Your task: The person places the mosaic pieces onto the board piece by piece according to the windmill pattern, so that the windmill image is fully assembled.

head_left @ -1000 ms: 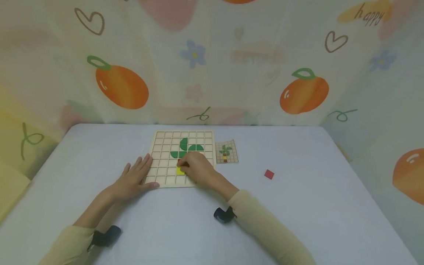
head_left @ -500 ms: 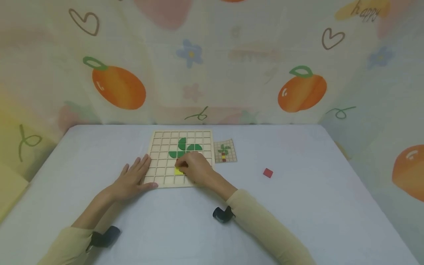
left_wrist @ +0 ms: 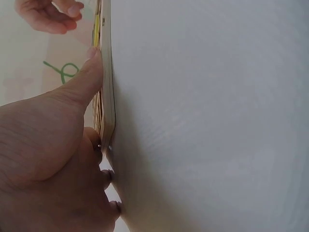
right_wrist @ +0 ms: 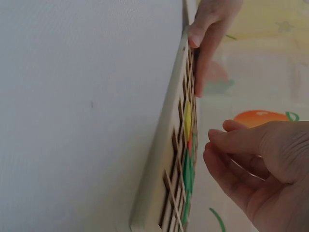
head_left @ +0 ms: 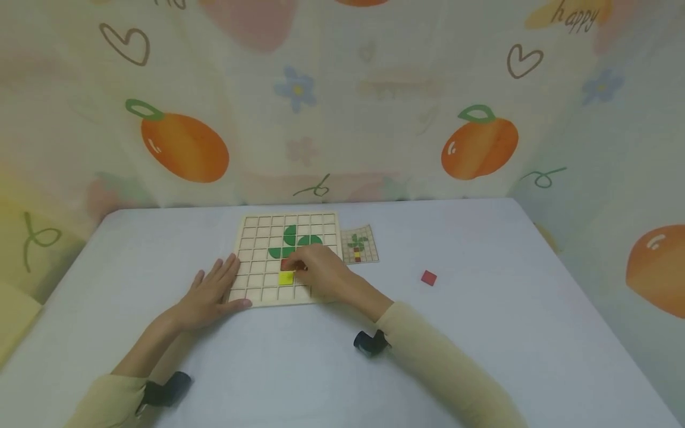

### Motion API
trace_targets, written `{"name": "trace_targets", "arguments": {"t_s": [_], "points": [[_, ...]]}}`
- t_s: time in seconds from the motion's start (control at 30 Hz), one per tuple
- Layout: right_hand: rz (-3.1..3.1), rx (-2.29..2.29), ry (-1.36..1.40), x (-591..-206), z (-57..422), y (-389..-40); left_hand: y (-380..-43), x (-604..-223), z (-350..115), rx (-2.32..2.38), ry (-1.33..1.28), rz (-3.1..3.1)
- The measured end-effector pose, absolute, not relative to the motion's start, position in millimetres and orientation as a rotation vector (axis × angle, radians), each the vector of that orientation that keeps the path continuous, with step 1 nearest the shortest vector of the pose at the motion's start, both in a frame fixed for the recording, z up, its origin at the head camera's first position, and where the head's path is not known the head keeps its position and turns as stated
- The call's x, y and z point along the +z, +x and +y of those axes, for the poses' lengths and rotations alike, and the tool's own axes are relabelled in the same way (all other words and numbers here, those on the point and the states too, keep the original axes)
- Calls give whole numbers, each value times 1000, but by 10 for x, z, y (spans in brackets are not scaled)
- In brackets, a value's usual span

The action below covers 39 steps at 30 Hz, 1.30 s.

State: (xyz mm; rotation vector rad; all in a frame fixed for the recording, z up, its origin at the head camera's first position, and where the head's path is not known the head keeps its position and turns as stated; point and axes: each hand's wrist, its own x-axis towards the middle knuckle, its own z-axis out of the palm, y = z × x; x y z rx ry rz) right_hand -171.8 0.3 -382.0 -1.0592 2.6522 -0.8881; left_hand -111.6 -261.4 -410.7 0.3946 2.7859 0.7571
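Note:
In the head view a wooden grid board (head_left: 258, 244) lies on the white table. Several green quarter-round pieces (head_left: 289, 239) fill some of its cells. Below them sit a red square tile (head_left: 285, 265), partly covered, and a yellow square tile (head_left: 286, 278). My left hand (head_left: 209, 298) rests at the board's left side, fingers spread and thumb along the near corner. Over the board, just right of the yellow tile, hovers my right hand (head_left: 321, 272). Its fingers are loosely bent with nothing between them, and the right wrist view shows the hand (right_wrist: 260, 169) apart from the board.
A small pattern card (head_left: 369, 236) lies against the board's right side, printed with a green, red and yellow design. Farther right on the table is a loose red square tile (head_left: 429, 278). A printed curtain (head_left: 342, 131) hangs behind the table.
My right hand has let go of the yellow tile and drawn slightly up and right, so the tile shows whole in its cell. The left hand stays at the board's side.

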Motion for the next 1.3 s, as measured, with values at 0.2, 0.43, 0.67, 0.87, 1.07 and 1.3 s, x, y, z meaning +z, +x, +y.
{"name": "trace_targets", "arguments": {"t_s": [0.2, 0.43, 0.67, 0.87, 1.07, 1.3], "points": [[2644, -806, -1047, -3732, 205, -1733, -1106, -4114, -2613, 745, 383, 2796], [2663, -802, -947, -3756, 538, -1802, -1108, -4095, -2596, 757, 388, 2788], [2738, -801, -917, -3746, 927, -1878, -1106, -4094, -2591, 741, 391, 2793], [2762, -830, -869, -3731, 1259, -1895, -1101, -4076, -2591, 745, 373, 2796], [2780, -761, -685, -3778, 1566, -1881, -1106, -4100, -2590, 747, 386, 2788], [2768, -739, -575, -3804, 1827, -1833, -1105, -4082, -2601, 725, 370, 2798]]}}
